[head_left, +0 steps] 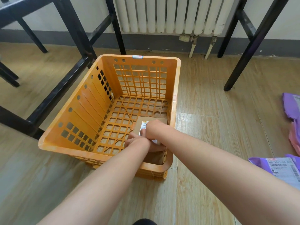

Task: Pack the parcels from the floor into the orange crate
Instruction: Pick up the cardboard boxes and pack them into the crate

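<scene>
**Item: cardboard parcel, brown carton with a white barcode label on top.**

Location: inside the orange crate, low in the corner at about 5 o'clock, at or just above the grid bottom; we cannot tell whether it rests there.

Hold: right hand sits on the carton's top, fingers curled down over it. Left hand lies at the carton's 9 o'clock side, fingers partly hidden by the right wrist; we cannot tell whether they grip or only steady.

Handling, as we judge it: stiff-sided, light to moderate, a dry surface unlikely to slip. Take it by opposite side faces, away from the label. Corners may catch in the crate's grid openings.

Remaining stock: purple mailer bags and a pink one on the floor at the crate's 3 o'clock, well apart. These look soft, limp and slick; we would pinch an edge or scoop underneath.
</scene>
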The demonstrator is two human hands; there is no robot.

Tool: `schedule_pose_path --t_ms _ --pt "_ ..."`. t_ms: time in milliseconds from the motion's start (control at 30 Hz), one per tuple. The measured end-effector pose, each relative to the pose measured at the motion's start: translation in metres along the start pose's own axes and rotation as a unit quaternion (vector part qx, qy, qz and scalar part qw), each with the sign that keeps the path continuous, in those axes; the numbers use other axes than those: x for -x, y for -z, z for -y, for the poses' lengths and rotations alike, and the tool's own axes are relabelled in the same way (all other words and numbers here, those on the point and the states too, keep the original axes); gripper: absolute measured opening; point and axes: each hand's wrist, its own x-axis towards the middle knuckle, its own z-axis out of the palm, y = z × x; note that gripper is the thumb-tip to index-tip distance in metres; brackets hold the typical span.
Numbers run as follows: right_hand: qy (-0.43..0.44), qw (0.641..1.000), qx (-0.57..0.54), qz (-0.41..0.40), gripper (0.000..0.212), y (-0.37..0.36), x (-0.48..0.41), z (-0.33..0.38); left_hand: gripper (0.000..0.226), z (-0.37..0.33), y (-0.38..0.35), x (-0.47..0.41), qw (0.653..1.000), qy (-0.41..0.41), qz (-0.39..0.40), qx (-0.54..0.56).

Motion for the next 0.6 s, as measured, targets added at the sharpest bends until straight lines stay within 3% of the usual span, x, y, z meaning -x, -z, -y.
schedule_pose_path --t_ms 133,200,300,433,533,600 --pt "-0.017 0.999 -0.04 -0.007 0.029 -0.004 0.001 0.0 0.094 -0.001 -0.002 -0.002 0.993 -0.05 0.039 -0.102" --pt "-0.014 0.999 -0.049 -0.004 0.027 -0.005 0.002 0.001 0.083 -0.002 0.0 -0.003 0.984 -0.078 0.056 -0.148" --pt "-0.028 0.997 -0.065 -0.012 0.025 -0.003 0.003 0.001 0.085 0.002 0.008 -0.003 0.982 -0.081 0.084 -0.151" --pt "-0.054 0.981 -0.16 -0.092 0.012 -0.001 0.01 -0.001 0.073 0.003 0.021 0.004 0.971 -0.109 0.086 -0.194" --pt "-0.075 0.937 -0.28 -0.196 0.031 0.005 0.02 -0.008 0.062 0.001 0.034 0.009 0.98 -0.094 0.026 -0.176" --pt "-0.058 0.906 -0.321 -0.27 0.033 0.012 0.029 -0.015 0.054 0.002 0.047 0.019 0.986 -0.049 -0.083 -0.133"
